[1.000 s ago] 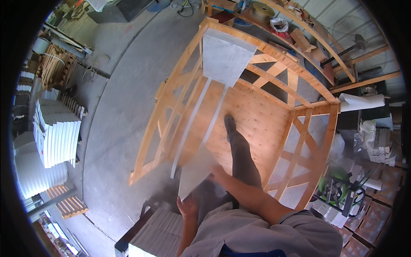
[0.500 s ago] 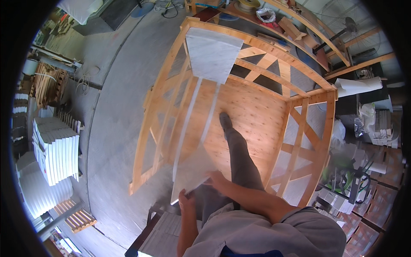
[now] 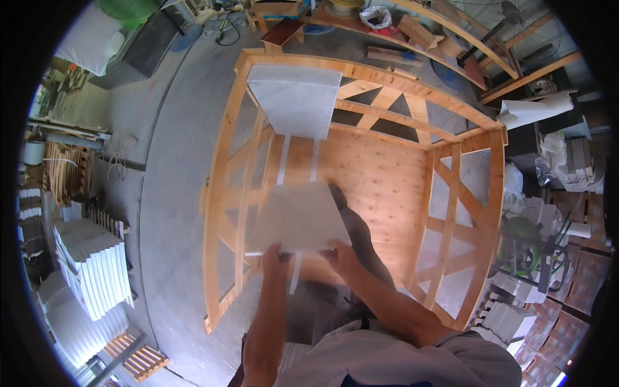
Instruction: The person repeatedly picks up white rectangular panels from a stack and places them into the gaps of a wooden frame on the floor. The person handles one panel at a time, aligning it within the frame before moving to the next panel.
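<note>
A flat grey stone tile [image 3: 300, 216], slightly blurred, is held up over the wooden crate. My left hand [image 3: 274, 258] grips its near edge towards the left corner. My right hand [image 3: 340, 255] is closed on the same edge towards the right corner. Beyond the tile, pale marble tiles [image 3: 293, 97] stand upright at the crate's far left end. Two white strips [image 3: 284, 161] run along the crate floor from them towards me, partly hidden by the held tile. One of my legs is inside the crate.
The open crate [image 3: 387, 180] has slatted, braced timber sides. Stacked white-edged slabs [image 3: 93, 267] stand on the left, near a small pallet [image 3: 135, 357]. A low wooden bench [image 3: 284, 32] is behind the crate. Boxes [image 3: 583, 277] and a green reel [image 3: 521, 238] lie on the right.
Both hands have carried the tile forward, and it has swung from a slant to nearly square in front of me. My view has shifted, and the arms are more stretched.
</note>
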`<state>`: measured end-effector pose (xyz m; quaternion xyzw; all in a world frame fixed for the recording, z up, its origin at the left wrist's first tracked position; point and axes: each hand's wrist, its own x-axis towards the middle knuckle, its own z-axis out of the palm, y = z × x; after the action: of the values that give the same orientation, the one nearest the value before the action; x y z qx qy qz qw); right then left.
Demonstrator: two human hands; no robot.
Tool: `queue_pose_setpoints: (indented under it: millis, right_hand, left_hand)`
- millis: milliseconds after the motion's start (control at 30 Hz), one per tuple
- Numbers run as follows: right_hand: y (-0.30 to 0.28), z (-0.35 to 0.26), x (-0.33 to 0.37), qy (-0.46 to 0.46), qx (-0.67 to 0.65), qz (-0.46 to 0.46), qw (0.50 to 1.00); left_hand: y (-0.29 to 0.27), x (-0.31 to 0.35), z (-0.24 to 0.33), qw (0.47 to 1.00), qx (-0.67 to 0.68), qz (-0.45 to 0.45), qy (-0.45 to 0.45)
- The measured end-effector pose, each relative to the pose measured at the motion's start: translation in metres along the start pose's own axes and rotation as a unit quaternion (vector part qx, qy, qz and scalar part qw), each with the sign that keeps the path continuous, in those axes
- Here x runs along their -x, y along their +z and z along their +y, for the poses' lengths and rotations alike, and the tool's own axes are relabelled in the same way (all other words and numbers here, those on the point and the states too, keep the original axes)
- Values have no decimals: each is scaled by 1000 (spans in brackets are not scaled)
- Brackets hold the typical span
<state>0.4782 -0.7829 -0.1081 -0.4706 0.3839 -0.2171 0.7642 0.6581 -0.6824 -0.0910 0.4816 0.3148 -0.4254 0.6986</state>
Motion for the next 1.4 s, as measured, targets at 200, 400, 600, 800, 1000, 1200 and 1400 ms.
queue_pose_setpoints:
  millis: [200,400,600,800,1000,1200,1400]
  right_hand:
    - [9,-46,-110,82,-72,84,990]
    - [4,-39,-193,79,-261,32,962]
    - [16,-55,-245,157,-454,83,873]
    - [26,-41,-268,170,-414,125,885]
    - [41,-34,-278,166,-515,121,832]
    - [38,-35,-282,147,-353,99,919]
    - [33,-66,-312,98,-336,87,933]
  left_hand:
    - [91,-78,39,994,-64,-83,16]
    - [144,-142,65,980,-128,-141,64]
    - [151,-203,81,954,-214,-164,131]
    - [149,-243,93,972,-195,-113,69]
    - [143,-247,112,915,-351,-134,145]
    - [176,-227,118,991,-91,-94,25]
    - [212,-198,116,954,-152,-214,143]
